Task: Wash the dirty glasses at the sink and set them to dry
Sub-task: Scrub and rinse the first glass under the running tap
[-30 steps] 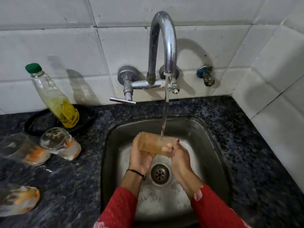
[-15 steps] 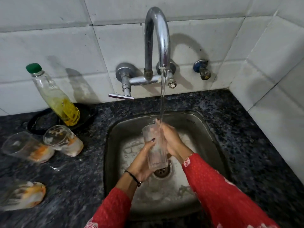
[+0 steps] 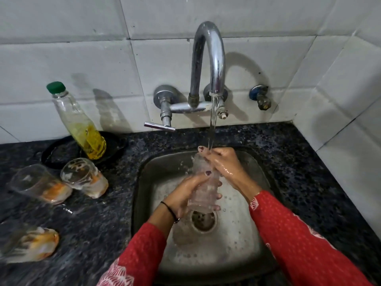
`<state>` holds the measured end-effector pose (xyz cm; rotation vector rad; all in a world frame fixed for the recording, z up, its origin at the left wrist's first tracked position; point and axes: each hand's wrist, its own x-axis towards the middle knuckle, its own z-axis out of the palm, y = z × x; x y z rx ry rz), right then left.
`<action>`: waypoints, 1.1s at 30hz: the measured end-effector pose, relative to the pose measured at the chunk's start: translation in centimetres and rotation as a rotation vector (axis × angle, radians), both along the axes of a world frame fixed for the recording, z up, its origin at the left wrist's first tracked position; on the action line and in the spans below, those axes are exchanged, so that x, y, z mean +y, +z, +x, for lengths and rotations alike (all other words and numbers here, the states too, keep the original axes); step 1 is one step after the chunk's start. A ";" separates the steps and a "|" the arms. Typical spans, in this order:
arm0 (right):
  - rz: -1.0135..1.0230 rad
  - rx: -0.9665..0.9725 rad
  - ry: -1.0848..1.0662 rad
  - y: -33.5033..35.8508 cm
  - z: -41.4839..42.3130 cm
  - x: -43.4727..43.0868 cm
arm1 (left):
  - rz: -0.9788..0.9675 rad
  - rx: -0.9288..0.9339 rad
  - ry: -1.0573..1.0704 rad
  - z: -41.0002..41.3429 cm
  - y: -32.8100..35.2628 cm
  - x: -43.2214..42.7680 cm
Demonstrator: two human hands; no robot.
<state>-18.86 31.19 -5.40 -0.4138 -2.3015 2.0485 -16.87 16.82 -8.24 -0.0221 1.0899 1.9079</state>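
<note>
right now we have one glass (image 3: 203, 188) over the sink (image 3: 156, 234), held close to upright, its long axis running from the base just above the drain (image 3: 204, 220) up toward the mouth under the tap (image 3: 208, 65). our left hand (image 3: 185, 195) is wrapped around the lower body of the glass, fingers curled round the far side and thumb across the front, so it carries the weight. our right hand (image 3: 223, 164) is closed over the rim, fingertips at or inside the mouth, where the water stream (image 3: 212, 129) lands; we cannot tell how far the fingers reach in. both hands are wet and touching the glass, so neither is free. we judge this to be the rinse-and-rub step on the first glass, with most of the task still ahead: three dirty glasses (image 3: 84, 177) with orange residue lie tipped on the counter (image 3: 99, 223) to our left, well apart from the sink, near a soap bottle (image 3: 80, 124). that side matters for the next move, since the left hand is the nearer one to them, but it is also the one gripping the base. no drying rack shows, so where the clean glass should go is unclear. wet glass in wet hands could slip, so we would keep the lower grip firm.
</note>
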 end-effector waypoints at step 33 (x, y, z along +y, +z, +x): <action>-0.133 -0.069 0.164 1.6 1.3 0.8 | -0.145 0.231 0.073 -0.5 1.3 -0.4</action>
